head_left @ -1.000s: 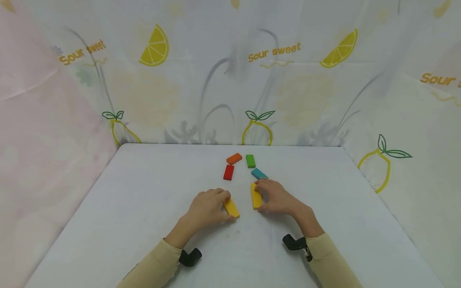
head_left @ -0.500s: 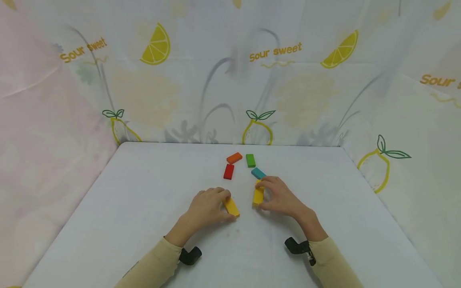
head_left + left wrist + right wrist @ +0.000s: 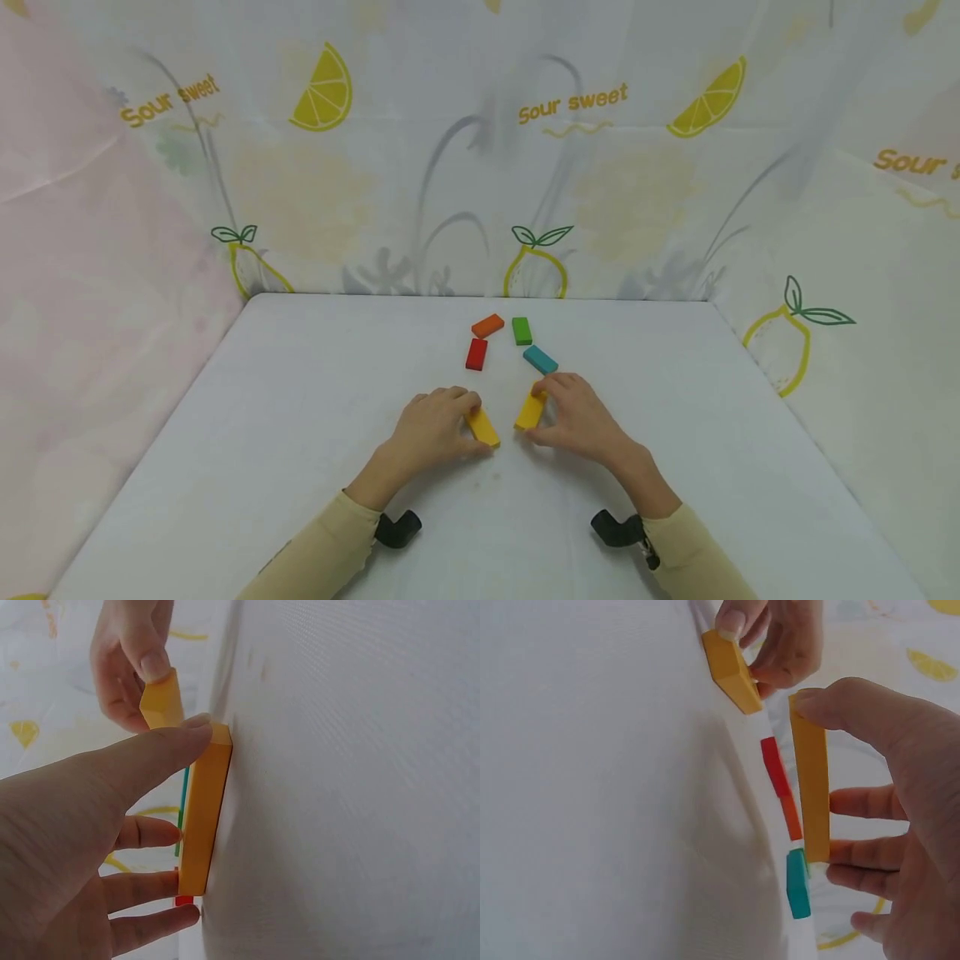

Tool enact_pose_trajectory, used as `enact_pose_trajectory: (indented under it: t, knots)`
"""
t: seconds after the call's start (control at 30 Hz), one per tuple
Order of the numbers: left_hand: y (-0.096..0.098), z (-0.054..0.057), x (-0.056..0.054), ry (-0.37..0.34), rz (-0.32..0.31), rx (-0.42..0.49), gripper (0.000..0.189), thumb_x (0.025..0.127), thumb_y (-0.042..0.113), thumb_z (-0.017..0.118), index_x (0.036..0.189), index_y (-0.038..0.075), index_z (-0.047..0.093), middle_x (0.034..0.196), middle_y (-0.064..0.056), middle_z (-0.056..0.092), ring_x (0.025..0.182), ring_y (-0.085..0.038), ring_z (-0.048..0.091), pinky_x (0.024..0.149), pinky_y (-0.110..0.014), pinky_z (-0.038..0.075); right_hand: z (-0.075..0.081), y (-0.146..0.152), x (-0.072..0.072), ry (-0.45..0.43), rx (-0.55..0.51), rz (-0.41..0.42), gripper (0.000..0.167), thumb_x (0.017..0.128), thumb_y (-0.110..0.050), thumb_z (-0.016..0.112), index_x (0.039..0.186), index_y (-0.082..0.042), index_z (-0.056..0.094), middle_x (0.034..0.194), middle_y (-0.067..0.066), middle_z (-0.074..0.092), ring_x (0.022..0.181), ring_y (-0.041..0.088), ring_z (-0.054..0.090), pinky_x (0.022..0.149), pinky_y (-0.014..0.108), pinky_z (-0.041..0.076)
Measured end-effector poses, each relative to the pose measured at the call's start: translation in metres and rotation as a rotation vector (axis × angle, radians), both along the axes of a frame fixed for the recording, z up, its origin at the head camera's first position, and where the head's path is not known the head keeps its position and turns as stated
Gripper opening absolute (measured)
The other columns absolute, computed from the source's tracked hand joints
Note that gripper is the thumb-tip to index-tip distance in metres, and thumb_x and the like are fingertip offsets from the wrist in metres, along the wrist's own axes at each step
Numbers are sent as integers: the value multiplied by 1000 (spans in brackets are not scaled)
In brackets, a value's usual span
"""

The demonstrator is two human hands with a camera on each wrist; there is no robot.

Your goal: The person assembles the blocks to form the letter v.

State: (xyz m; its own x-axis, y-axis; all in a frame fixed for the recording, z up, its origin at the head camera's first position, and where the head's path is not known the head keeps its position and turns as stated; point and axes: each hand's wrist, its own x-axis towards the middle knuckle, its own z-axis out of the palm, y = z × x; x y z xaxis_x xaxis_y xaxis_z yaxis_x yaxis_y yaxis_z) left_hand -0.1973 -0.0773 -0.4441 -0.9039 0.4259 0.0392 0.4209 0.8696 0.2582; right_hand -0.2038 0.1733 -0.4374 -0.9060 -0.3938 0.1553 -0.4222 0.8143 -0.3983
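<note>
My left hand pinches a yellow block lengthwise, its near end angled to the right. In the left wrist view the thumb presses one end of this yellow block, and fingertips meet its far part. A second yellow block is gripped by my right hand, thumb at the near end and fingers at the far end. The right wrist view shows that yellow block held above the white surface. A small gap separates the two yellow blocks, whose near ends lean toward each other.
Beyond the hands lie a red block, an orange block, a green block and a blue block, the last close to my right fingertips. The white table ends at a lemon-print cloth.
My right hand has raised its yellow block a little and turned it, so the near end now points left toward the other block. The left hand and its block stay put.
</note>
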Motion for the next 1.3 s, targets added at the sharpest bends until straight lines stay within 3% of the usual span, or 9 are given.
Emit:
enact_pose_trajectory:
  t: [0.27,0.57,0.77,1.3]
  knots:
    - [0,2,1,-2,-5,10,58,74,62,78,114,23,65,119,1,67,104,-20,61,91,-44,51,0,-6,8,14,16,-2,50,74,-45,82,109,-15,62,109,-1,63,115,22,52,103,44,46]
    - [0,2,0,-15,0,4,57,73,61,79,113,23,65,120,1,67,106,-21,61,91,-44,51,-10,-10,12,-39,20,13,44,76,-45,81,103,-16,62,107,-1,61,113,22,51,103,43,45]
    - [0,0,-1,-4,-3,-1,58,74,62,78,115,23,64,121,1,66,107,-20,61,92,-44,51,-14,-11,13,-18,4,29,43,76,-43,82,102,-16,62,104,-1,60,109,21,51,100,43,45]
    - [-1,-4,-3,27,-7,-11,58,73,63,78,114,24,64,119,2,67,104,-19,62,89,-42,52,-18,-18,15,20,53,25,46,75,-43,82,104,-16,59,112,2,59,112,23,50,103,44,43]
